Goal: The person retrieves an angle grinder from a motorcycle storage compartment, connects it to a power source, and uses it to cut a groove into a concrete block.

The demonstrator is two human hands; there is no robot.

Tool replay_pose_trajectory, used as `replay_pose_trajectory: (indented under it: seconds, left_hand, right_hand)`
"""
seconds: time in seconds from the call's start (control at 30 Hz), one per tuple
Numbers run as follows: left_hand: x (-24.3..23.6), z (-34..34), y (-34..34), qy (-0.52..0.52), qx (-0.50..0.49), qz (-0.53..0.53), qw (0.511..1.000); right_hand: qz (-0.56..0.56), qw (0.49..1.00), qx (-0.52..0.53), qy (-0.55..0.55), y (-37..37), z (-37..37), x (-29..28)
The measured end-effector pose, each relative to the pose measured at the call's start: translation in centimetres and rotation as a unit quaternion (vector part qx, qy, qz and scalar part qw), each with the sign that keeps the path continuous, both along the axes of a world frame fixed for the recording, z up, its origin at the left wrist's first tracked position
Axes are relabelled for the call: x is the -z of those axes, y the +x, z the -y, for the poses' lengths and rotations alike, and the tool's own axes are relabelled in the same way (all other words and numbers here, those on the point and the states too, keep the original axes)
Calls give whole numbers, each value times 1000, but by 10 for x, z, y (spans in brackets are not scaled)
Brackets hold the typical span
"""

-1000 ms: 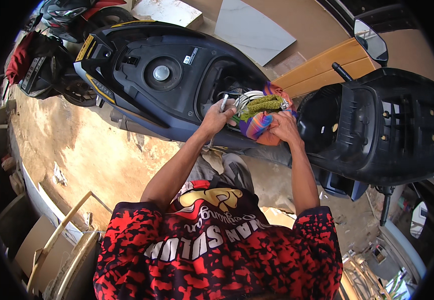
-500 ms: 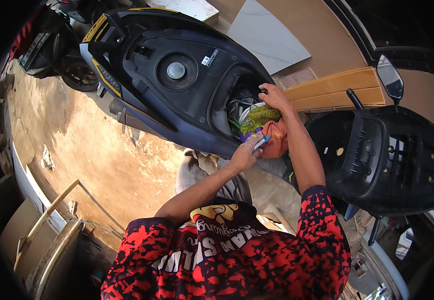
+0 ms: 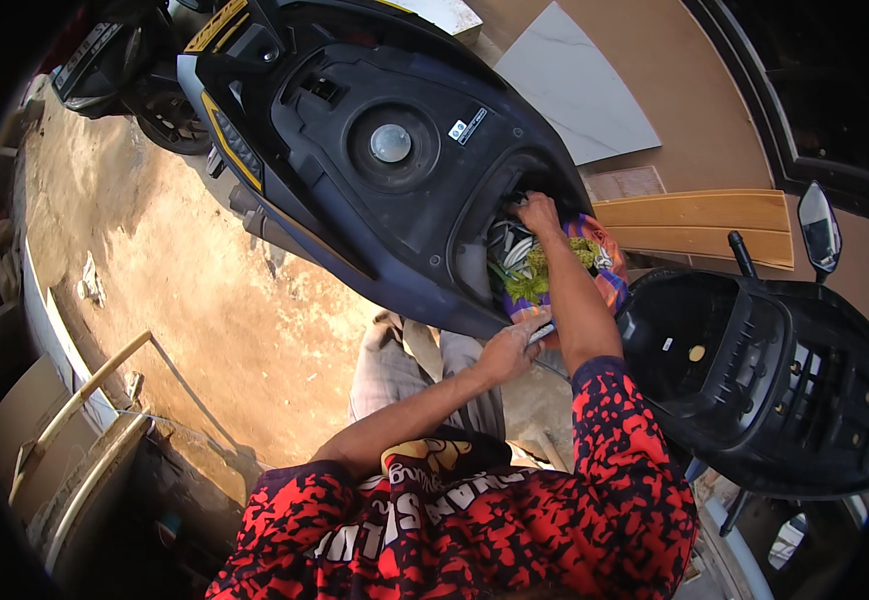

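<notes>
Curving well to the left of both hands, a pale, smooth rail [image 3: 84, 392] bends at its top. Nearer the left hand lies rough, sandy dirt ground [image 3: 169, 255]. Next comes the scooter body [image 3: 326, 195], dark matte plastic with rounded flanks and a round, shiny cap [image 3: 390, 143] up and left of the hands. Its deep, smooth-walled hollow [image 3: 469, 250] opens beside the right hand. The left hand [image 3: 507, 355], below that hollow, has its fingers curled around a slim, hard-looking pale stick [image 3: 542, 332]. Just above it sit white, looping cords [image 3: 518, 252] and a bumpy, yellow-green bundle [image 3: 527, 287]. The right hand [image 3: 536, 212] reaches into the hollow above them; its fingertips are hidden, so I cannot tell what they pinch. Beyond it leans a flat, marbled tile [image 3: 579, 85]. Right of both hands are crumpled, plaid orange-and-purple cloth [image 3: 614, 287], a grooved wooden plank [image 3: 696, 222], the black, ribbed plastic underside of the seat [image 3: 759, 385] and a glossy mirror [image 3: 820, 232].
</notes>
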State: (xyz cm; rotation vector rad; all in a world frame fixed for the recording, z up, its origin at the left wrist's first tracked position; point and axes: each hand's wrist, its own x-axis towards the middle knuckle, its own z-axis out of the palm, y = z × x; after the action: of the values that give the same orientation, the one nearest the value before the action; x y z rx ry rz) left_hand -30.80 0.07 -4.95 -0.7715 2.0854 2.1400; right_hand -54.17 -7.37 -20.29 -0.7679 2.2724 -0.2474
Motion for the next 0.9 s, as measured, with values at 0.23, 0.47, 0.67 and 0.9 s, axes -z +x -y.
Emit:
replay_pose_trajectory:
  seconds: [0.23,0.47,0.67,0.9]
  left_hand:
    - [-6,0,5,-18,14,32,999]
    - [-11,-7,2,-29,26,14,999]
    - [-4,-22,13,-55,25,-5,998]
    - [-19,-43,20,-78,39,10,996]
  right_hand:
    - [12,998,-25,-56,-11,-20,-62]
    - [34,990,-123,-60,-28,-51,-103]
    - [-23,990,-87,-112,-16,-100,-143]
    - [15,965,85,-247,-11,-131,-207]
